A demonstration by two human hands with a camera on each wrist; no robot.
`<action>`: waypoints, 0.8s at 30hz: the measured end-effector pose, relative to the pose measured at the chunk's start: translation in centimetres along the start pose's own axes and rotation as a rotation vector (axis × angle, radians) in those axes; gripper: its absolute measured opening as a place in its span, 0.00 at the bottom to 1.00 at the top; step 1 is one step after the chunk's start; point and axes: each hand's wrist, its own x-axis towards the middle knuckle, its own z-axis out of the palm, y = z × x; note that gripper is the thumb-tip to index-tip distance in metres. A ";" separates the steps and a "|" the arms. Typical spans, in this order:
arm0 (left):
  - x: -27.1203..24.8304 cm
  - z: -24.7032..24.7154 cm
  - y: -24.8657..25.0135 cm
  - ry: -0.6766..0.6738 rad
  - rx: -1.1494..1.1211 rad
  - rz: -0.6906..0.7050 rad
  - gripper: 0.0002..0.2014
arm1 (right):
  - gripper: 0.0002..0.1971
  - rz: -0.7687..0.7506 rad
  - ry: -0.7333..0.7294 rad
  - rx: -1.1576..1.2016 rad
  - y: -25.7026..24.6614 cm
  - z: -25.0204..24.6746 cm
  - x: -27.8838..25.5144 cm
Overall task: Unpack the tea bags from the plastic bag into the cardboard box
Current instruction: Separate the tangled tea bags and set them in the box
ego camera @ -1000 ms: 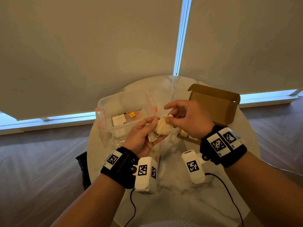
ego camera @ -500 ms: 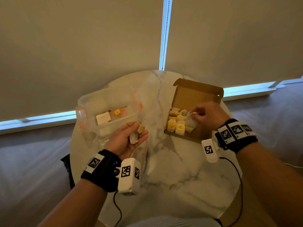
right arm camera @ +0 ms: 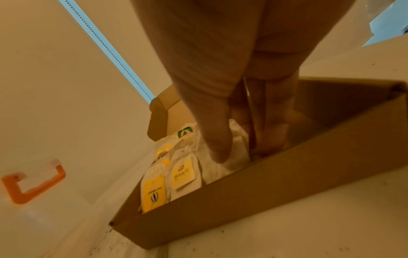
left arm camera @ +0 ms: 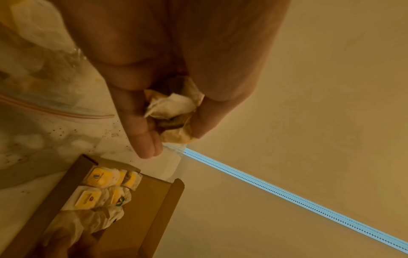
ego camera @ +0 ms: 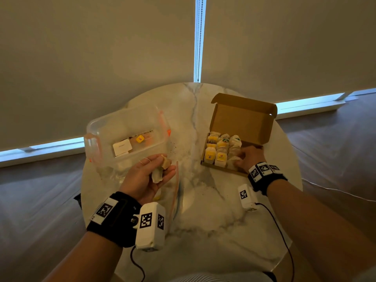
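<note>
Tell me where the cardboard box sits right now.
In the head view, the cardboard box sits open on the right of the marble table, across from the clear plastic container, with the right hand inside it.

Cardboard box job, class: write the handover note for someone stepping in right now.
Left hand: holds a few tea bags above the table.
Right hand: inside the cardboard box, fingers on a tea bag at its near right; grip unclear.
Done: rows of bags fill the box's left part.
Left: box the left hand's bags, then check the plastic bag lying on the table.
</note>
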 end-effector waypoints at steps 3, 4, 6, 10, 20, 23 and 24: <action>0.2 -0.2 0.0 0.005 0.003 -0.003 0.07 | 0.07 0.034 -0.025 0.008 0.3 -0.1 0.5; 0.2 -0.2 0.0 0.006 0.008 -0.007 0.07 | 0.07 0.040 -0.031 0.042 0.2 0.0 0.6; 0.4 0.0 -0.2 0.011 0.016 -0.015 0.07 | 0.07 0.050 -0.037 0.111 -0.1 0.1 0.6; 0.4 0.5 -0.4 0.013 0.020 -0.019 0.07 | 0.08 0.054 -0.027 0.156 -0.1 0.0 0.4; -0.5 1.7 -0.2 -0.017 -0.211 -0.066 0.16 | 0.16 -0.133 0.130 0.034 -3.3 -2.8 -4.2; -0.6 1.8 -0.1 -0.031 -0.238 -0.066 0.18 | 0.11 -0.558 0.217 0.266 -8.3 -4.0 -8.1; -0.7 1.9 -0.1 -0.029 -0.247 -0.064 0.19 | 0.11 -0.695 0.213 0.296 -10.1 -4.3 -9.7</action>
